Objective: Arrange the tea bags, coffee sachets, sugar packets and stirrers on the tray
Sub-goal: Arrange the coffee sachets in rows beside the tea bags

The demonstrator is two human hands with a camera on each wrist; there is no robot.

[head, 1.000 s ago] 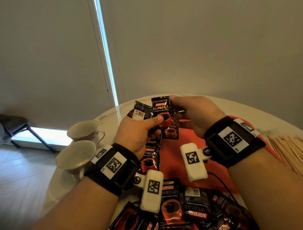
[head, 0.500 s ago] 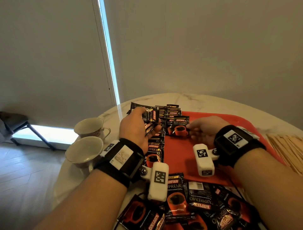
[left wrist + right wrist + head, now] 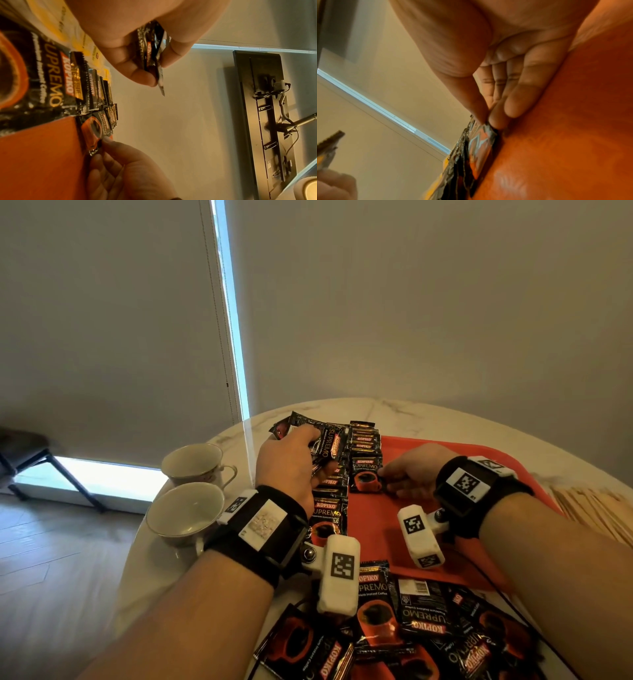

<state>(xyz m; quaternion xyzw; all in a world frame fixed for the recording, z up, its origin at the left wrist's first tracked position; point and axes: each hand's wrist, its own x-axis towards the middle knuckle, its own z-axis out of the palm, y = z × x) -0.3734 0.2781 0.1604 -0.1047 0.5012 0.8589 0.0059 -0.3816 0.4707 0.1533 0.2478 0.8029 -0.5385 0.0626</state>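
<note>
Red tray [image 3: 479, 474]: centre-right of the head view, on a marble table [image 3: 428, 416].
Coffee sachets, overlapping rows [image 3: 330, 508]: along the tray's left edge.
Left hand [image 3: 291, 470]: grips a bunch of sachets [image 3: 325, 440] above the rows (thumb and fingers curled round them).
Right hand [image 3: 414, 474]: pinches the edge of one sachet [image 3: 366, 475] lying on the tray.
Loose sachets [image 3: 428, 618]: lower centre.
Two cups [image 3: 186, 511]: left.
Stirrers [image 3: 596, 508]: right edge.
</note>
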